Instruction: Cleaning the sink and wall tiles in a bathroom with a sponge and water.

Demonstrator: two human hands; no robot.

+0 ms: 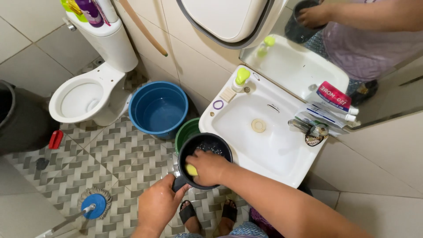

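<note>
A black pot (210, 144) is held over the front left edge of a white washbasin (273, 154). My left hand (158, 205) grips the pot's handle from below. My right hand (209, 168) reaches into the pot and presses a yellow sponge (191, 170) against its inner wall. Some wet residue shows on the pot's bottom. My sandalled feet stand on the patterned floor tiles under the pot.
A blue bucket (159, 108) with water and a green bucket (187, 132) stand left of the basin. A white toilet (86, 94) is farther left, a mop head (94, 203) on the floor. Soap bottle (241, 79), toothpaste tubes (332, 108) and tap (308, 128) sit on the basin's rim; a mirror hangs above.
</note>
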